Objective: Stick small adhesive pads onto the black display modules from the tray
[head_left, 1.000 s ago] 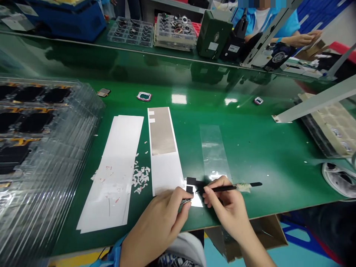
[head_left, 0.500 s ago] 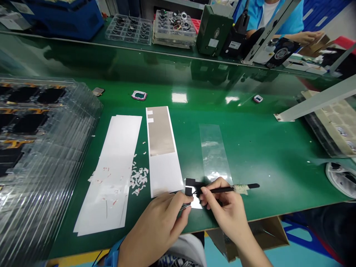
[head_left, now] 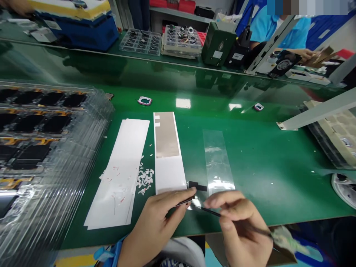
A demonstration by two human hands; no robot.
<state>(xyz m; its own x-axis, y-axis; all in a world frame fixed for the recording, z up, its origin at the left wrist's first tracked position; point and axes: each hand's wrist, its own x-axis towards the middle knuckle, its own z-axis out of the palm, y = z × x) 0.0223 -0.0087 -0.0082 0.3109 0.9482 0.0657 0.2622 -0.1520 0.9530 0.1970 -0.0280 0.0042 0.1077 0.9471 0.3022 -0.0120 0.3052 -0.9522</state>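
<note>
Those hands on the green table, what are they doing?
A person's left hand pinches what look like tweezers, and the right hand holds a thin black stick. Their tips are close together over the green workbench. A small black piece lies just beyond, between a white sheet and a clear plastic strip.

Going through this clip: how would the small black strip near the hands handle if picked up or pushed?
The black strip lies flat and looks like thin film, so it is probably very light and floppy. On the glossy green mat it might slide if pushed, though any adhesive underneath cannot be seen.
</note>
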